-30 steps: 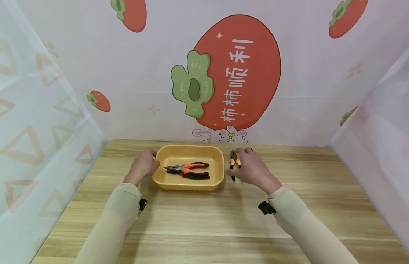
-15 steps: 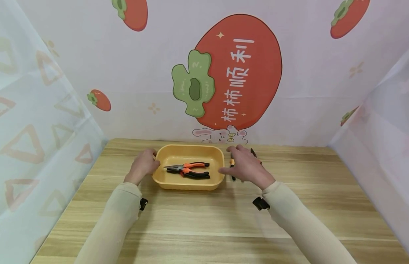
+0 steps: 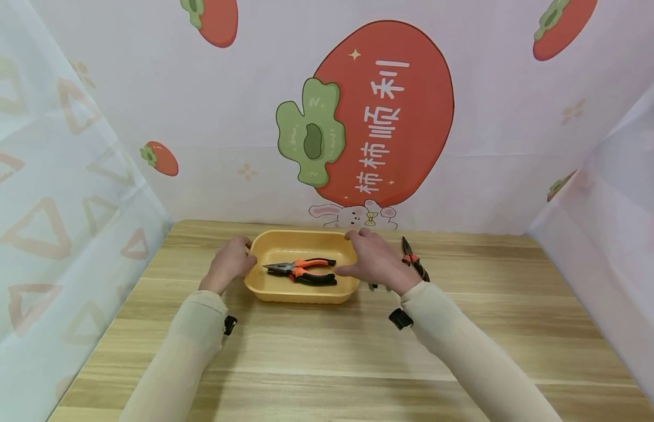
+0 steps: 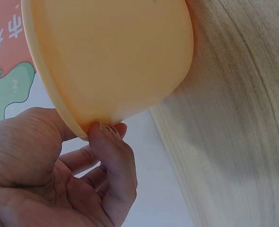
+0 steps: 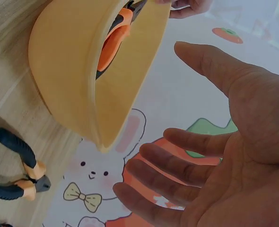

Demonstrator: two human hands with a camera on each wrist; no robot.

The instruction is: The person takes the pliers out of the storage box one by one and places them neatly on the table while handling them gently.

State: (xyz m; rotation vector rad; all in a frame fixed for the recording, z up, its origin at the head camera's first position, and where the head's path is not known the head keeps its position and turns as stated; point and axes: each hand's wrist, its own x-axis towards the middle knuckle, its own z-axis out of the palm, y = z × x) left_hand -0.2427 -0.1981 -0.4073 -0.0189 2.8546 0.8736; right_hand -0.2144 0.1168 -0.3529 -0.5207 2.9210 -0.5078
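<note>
A yellow plastic tray stands on the table, holding long-nose pliers with orange and black handles. At its left end my left hand pinches the rim between thumb and fingers, as the left wrist view confirms. Over the tray's right end hovers my right hand, fingers spread and holding nothing; the right wrist view shows a gap between it and the rim. Yellow-and-black pliers lie on the table just right of the tray, mostly hidden under the right hand in the head view.
Red-and-black pliers lie farther right, partly behind the right wrist. The wooden table ends at a white printed backdrop, with similar sheets hanging along the left and right sides.
My right hand has moved left, from over the loose pliers to over the tray's right end, uncovering the red-and-black pliers. The left hand stays at the rim.
</note>
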